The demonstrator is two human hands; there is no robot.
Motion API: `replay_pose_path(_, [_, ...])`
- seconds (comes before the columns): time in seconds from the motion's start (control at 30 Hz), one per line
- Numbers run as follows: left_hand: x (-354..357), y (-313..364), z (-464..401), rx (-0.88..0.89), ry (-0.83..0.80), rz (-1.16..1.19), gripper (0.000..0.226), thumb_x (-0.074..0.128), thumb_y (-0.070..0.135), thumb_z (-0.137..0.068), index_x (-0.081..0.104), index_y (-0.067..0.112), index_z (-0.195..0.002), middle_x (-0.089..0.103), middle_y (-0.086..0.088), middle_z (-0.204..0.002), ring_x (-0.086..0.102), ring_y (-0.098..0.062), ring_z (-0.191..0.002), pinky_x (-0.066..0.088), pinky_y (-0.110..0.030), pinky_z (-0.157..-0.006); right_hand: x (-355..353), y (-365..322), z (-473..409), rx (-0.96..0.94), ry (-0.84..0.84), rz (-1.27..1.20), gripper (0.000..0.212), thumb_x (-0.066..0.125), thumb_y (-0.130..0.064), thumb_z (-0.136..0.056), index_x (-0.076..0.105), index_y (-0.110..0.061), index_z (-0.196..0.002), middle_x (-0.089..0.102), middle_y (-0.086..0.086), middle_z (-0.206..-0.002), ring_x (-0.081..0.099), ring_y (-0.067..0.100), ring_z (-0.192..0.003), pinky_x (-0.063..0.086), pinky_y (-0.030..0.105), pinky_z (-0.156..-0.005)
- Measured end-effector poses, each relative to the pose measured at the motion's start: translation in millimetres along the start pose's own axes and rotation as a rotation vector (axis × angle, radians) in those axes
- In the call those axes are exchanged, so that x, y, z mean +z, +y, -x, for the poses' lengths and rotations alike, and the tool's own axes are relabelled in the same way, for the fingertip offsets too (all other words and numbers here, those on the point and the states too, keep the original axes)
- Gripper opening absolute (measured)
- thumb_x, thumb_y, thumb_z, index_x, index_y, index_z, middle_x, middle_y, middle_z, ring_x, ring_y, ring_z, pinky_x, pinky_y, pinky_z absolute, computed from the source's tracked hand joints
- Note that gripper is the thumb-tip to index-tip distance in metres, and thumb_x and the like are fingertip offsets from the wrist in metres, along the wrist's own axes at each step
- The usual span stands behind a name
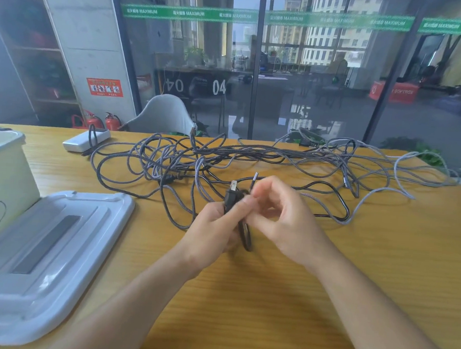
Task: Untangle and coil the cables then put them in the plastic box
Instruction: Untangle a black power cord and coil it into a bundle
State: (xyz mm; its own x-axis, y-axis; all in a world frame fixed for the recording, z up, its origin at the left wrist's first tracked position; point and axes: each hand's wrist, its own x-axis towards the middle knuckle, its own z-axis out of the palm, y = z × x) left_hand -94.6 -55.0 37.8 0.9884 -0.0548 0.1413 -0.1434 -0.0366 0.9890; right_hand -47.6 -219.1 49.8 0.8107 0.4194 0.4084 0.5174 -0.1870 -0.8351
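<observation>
plastic box [0, 165] cut off, cables [225, 157] tangled

Braided, cloth-covered cables [252, 154] (grey and black weave) lie on a matt wood-grain table [270, 298], beside a smooth white plastic lid [55, 285].

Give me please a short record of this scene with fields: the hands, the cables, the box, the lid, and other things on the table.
left hand: left hand grips a small black coil with a USB plug sticking up
right hand: right hand pinches a thin cable end beside that plug
cables: tangled cables spread over the far side of the wooden table
box: plastic box at the left edge, lid off; inside not visible
lid: grey lid lies flat on the table beside the box
other: white power bank at the far left, a short cable looped around it
</observation>
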Motion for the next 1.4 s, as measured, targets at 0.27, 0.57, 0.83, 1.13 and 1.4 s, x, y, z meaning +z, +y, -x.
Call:
replay_pose_path(0.27, [-30.9,7.3,-8.3,0.058,0.217,0.094,0.041,0.046,0.038,-0.109,0.048,0.015,-0.075,0.025,-0.001,-0.062,0.022,-0.017,-0.055,0.021,-0.024,-0.048,5.8,12.4,7.6,0.033,-0.405,0.391,0.017,0.065,-0.041,-0.101,0.073,-0.028,-0.108,0.071,-0.019,-0.101,0.063,-0.001,-0.100,0.049,0.026,-0.094])
replay_pose_path(0.57, [-32.2,17.4,-5.4,0.089,0.137,0.386,0.042,0.041,0.046,-0.109,0.047,0.014,-0.081,0.034,-0.002,-0.064,0.039,-0.022,-0.054,0.038,-0.029,-0.056,21.8,6.2,11.8,0.031,-0.606,0.106,0.015,0.060,-0.023,-0.107,0.074,-0.019,-0.110,0.076,-0.004,-0.107,0.067,0.012,-0.109,0.049,0.038,-0.105])
replay_pose_path(0.83, [-28.1,20.8,-2.7,0.062,0.123,0.339,0.043,0.042,0.047,-0.106,0.043,0.018,-0.075,0.020,0.003,-0.059,0.011,-0.014,-0.052,0.010,-0.030,-0.050,-5.5,48.4,-13.3,-0.096,-0.295,0.652,0.013,0.068,-0.046,-0.098,0.071,-0.037,-0.106,0.062,-0.029,-0.102,0.053,-0.002,-0.107,0.036,0.035,-0.108])
replay_pose_path(1.13, [-37.8,24.7,-1.3,0.163,0.284,0.117,0.042,0.041,0.038,-0.112,0.043,0.015,-0.076,0.024,-0.001,-0.060,0.018,-0.014,-0.051,0.013,-0.027,-0.046,2.2,33.2,-5.4,0.001,-0.303,0.119,0.045,0.066,-0.054,-0.095,0.068,-0.018,-0.068,0.045,-0.007,-0.052,0.037,0.009,-0.053,0.035,0.029,-0.056])
replay_pose_path(1.4, [-42.5,23.8,-1.3,0.151,0.310,0.089,0.045,0.041,0.037,-0.112,0.043,0.016,-0.072,0.028,0.000,-0.058,0.020,-0.014,-0.051,0.015,-0.027,-0.047,-18.7,45.6,-8.9,-0.026,-0.179,0.477,0.019,0.070,-0.043,-0.097,0.067,-0.031,-0.082,0.068,-0.015,-0.081,0.063,0.004,-0.080,0.049,0.032,-0.077])
